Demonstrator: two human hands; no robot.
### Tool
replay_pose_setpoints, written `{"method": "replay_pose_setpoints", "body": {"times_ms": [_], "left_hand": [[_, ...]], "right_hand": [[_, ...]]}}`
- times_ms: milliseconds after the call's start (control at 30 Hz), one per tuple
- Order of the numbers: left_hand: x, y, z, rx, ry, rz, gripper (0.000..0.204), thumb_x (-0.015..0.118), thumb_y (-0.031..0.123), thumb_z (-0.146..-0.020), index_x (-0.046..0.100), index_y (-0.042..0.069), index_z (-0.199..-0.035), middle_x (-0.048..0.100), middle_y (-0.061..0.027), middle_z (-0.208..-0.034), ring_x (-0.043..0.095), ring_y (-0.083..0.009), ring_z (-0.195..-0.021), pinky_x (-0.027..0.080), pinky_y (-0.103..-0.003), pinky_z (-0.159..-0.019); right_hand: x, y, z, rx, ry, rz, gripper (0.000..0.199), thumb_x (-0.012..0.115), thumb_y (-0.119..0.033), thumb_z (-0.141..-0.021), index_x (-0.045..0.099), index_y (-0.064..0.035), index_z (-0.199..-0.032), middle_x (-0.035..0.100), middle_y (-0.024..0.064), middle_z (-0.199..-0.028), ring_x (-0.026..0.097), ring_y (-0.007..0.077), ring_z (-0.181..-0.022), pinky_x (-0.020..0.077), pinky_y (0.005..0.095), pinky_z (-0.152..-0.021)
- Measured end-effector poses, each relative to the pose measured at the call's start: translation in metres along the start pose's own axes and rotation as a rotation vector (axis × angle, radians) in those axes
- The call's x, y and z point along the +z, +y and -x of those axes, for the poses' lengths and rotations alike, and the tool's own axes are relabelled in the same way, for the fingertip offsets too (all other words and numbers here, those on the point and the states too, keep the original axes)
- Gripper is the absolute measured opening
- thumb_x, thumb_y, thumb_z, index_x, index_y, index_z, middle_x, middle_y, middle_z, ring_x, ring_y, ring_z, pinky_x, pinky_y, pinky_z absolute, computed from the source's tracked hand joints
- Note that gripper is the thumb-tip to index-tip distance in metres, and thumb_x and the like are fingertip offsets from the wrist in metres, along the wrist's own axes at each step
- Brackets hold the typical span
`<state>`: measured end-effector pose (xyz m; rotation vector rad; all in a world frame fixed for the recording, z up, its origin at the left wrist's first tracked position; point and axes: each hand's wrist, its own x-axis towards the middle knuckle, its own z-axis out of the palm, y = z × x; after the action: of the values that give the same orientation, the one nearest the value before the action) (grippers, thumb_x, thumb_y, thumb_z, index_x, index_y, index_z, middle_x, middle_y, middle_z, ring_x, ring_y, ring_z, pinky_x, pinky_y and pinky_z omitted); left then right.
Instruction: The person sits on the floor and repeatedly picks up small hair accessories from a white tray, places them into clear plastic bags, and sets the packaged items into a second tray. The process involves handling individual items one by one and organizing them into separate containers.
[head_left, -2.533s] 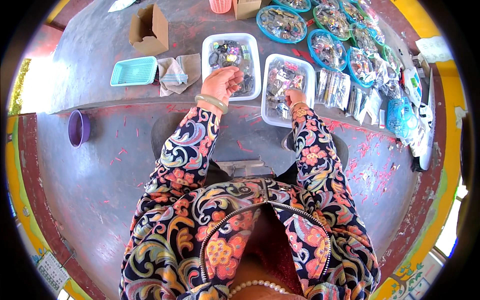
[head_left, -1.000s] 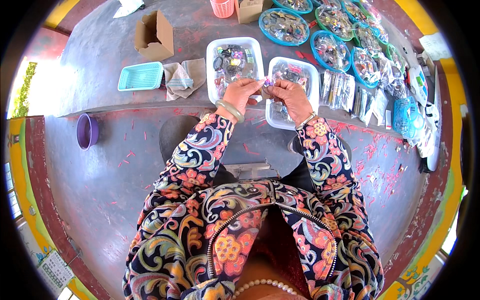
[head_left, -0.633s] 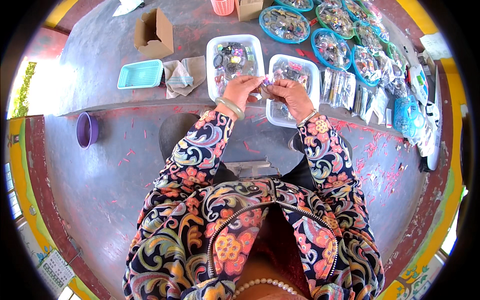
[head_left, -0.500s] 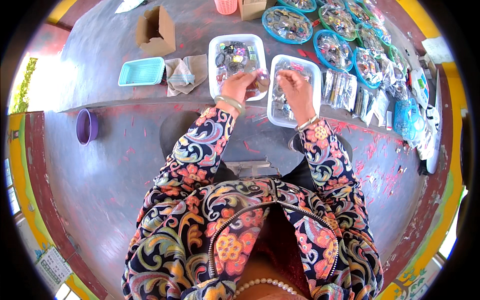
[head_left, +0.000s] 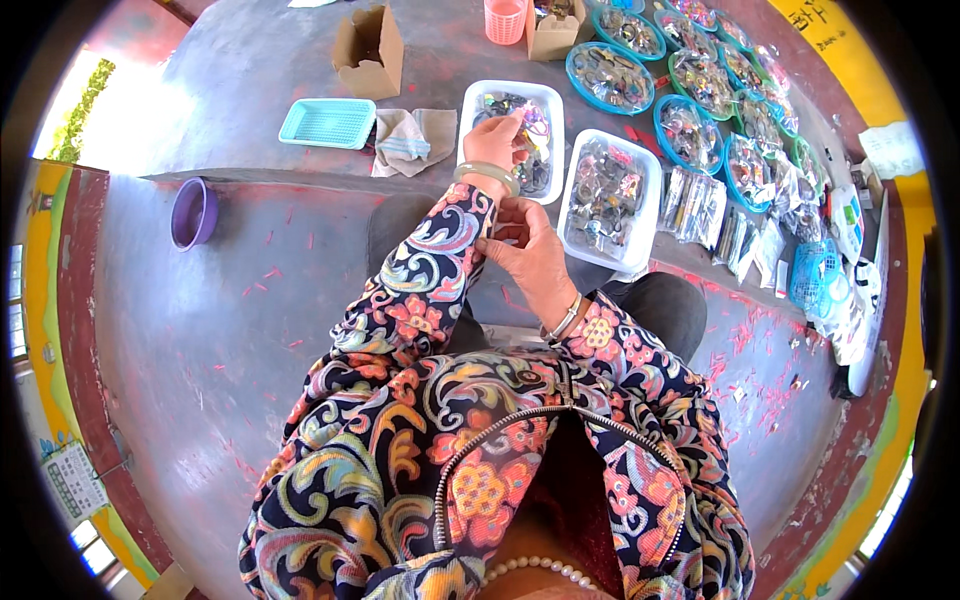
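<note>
My left hand (head_left: 494, 146) is above a white plastic tray (head_left: 559, 150) that holds small mixed trinkets, some in clear bags. Its fingers are curled in; what they hold, if anything, is hidden. A pale bangle (head_left: 486, 172) circles that wrist. My right hand (head_left: 536, 262) is at my left forearm, thumb and fingers pinching the cuff of the flowered left sleeve (head_left: 470, 235). Just to the right lies a second white tray (head_left: 612, 262), filled with small items in clear packets. Neither hand touches it.
Several blue and green round baskets (head_left: 610, 78) of bagged goods crowd the far right, beside packets of pen-like sticks (head_left: 690, 207). Leftward are a folded cloth (head_left: 425, 135), a turquoise basket (head_left: 328, 123) and an open cardboard box (head_left: 368, 55). A purple bucket (head_left: 194, 214) stands on the floor.
My right hand has moved from above the right tray to my left sleeve cuff. The left hand has shifted over the left tray, and the shiny packet it held is out of sight.
</note>
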<state>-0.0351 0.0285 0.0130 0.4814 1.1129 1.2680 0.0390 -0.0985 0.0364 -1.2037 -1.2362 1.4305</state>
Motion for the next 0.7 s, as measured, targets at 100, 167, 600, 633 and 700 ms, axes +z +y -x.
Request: {"method": "replay_pose_setpoints", "body": {"times_ms": [100,167,600,633,700], "left_hand": [[0.003,0.007,0.008,0.099,-0.028,-0.061,0.020,0.063,0.019,-0.079,0.060,0.001,-0.086,0.060,-0.0042,-0.073,0.056,-0.0098,-0.061,0.042,-0.020,-0.049],[0.007,0.016,0.016,0.169,0.011,-0.134,0.020,0.063,0.018,-0.078,0.061,0.000,-0.084,0.059,-0.0040,-0.071,0.054,-0.0096,-0.059,0.042,-0.021,-0.047],[0.002,0.067,0.025,0.211,-0.046,0.315,0.012,0.059,0.012,-0.081,0.056,0.001,-0.079,0.061,-0.0064,-0.073,0.060,-0.0137,-0.064,0.044,-0.020,-0.046],[0.004,0.066,0.027,0.214,-0.068,0.315,0.011,0.059,0.012,-0.081,0.057,0.001,-0.079,0.061,-0.0062,-0.073,0.060,-0.0134,-0.063,0.044,-0.020,-0.046],[0.003,0.068,0.035,0.228,-0.103,0.306,0.011,0.060,0.013,-0.080,0.057,0.002,-0.081,0.061,-0.0056,-0.074,0.059,-0.0130,-0.063,0.044,-0.020,-0.047]], "right_hand": [[0.002,0.011,0.004,0.094,-0.048,-0.130,0.032,0.071,-0.014,-0.068,0.054,0.0014,-0.091,0.059,0.0030,-0.080,0.055,0.0102,-0.070,0.0456,0.0241,-0.060],[0.000,0.022,0.007,0.178,-0.210,-0.017,0.025,0.070,-0.019,-0.071,0.057,0.0002,-0.080,0.059,0.0025,-0.079,0.054,0.0088,-0.069,0.0436,0.0243,-0.055],[0.040,-0.054,0.057,-0.670,-0.064,0.528,0.027,0.064,0.000,-0.064,0.048,0.0001,-0.086,0.042,0.0204,-0.112,0.046,0.0363,-0.096,0.0404,0.0374,-0.081],[0.040,-0.054,0.057,-0.592,-0.046,0.493,0.031,0.065,-0.001,-0.064,0.048,-0.0002,-0.090,0.042,0.0200,-0.111,0.046,0.0358,-0.096,0.0404,0.0368,-0.081],[0.042,-0.057,0.056,-0.439,-0.017,0.409,0.039,0.066,-0.002,-0.063,0.047,-0.0007,-0.096,0.043,0.0191,-0.110,0.046,0.0348,-0.096,0.0405,0.0355,-0.081]]}}
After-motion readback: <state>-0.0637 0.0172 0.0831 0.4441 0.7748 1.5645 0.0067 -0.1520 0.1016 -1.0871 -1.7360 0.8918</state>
